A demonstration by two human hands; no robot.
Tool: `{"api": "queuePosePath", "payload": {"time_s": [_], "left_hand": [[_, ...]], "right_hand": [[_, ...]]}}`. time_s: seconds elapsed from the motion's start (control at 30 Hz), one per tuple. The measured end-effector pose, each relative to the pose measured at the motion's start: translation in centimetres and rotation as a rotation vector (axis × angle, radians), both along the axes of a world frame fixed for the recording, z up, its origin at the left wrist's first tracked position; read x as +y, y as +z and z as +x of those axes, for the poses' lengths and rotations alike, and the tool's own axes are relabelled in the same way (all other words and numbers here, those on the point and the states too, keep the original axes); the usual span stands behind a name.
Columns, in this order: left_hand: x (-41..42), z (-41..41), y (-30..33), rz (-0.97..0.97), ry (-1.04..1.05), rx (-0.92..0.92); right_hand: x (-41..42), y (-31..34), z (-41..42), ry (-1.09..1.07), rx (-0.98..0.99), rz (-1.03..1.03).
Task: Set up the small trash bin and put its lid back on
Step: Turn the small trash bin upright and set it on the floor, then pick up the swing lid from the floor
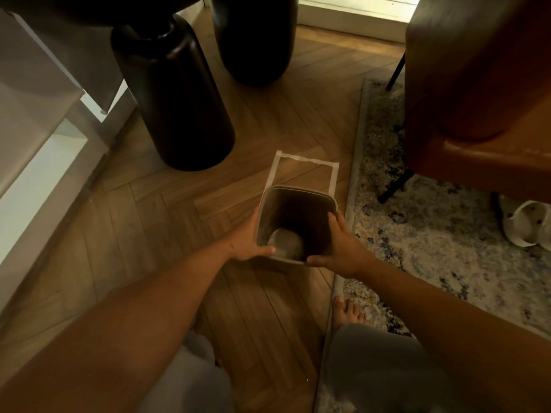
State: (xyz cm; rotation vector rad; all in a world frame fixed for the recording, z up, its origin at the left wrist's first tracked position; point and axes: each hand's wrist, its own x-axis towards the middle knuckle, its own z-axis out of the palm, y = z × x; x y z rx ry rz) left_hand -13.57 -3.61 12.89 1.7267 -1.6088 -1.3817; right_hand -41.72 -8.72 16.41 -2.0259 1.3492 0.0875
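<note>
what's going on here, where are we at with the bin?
A person grips the small open bin by its rim, left hand and right hand on either side, above the wood floor. It sits at the near edge of a taped outline. No lid is in view.

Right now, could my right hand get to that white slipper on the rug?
Probably not right away: the right hand is gripping the trash bin with the left hand. The white slipper lies unobstructed on the rug, beside the brown chair.
</note>
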Motion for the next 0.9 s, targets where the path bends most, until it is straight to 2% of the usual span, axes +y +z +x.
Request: {"api": "queuePosePath", "payload": {"time_s": [0.17, 0.5, 0.67, 0.9], "left_hand": [[0.3, 2.1, 0.2, 0.055, 0.218, -0.144], [4.1, 9.7, 2.3, -0.033, 0.566, -0.169], [7.6, 13.3, 2.9, -0.015, 0.644, -0.185], [13.2, 19.0, 1.2, 0.091, 0.767, -0.245]], "right_hand": [[-1.5, 2.5, 2.7, 0.014, -0.091, -0.118], [-3.2, 7.1, 10.5, 0.106, -0.298, -0.225], [-2.2, 7.0, 15.6, 0.183, -0.346, -0.184], [0.0, 3.8, 22.3, 0.252, -0.278, -0.047]]}}
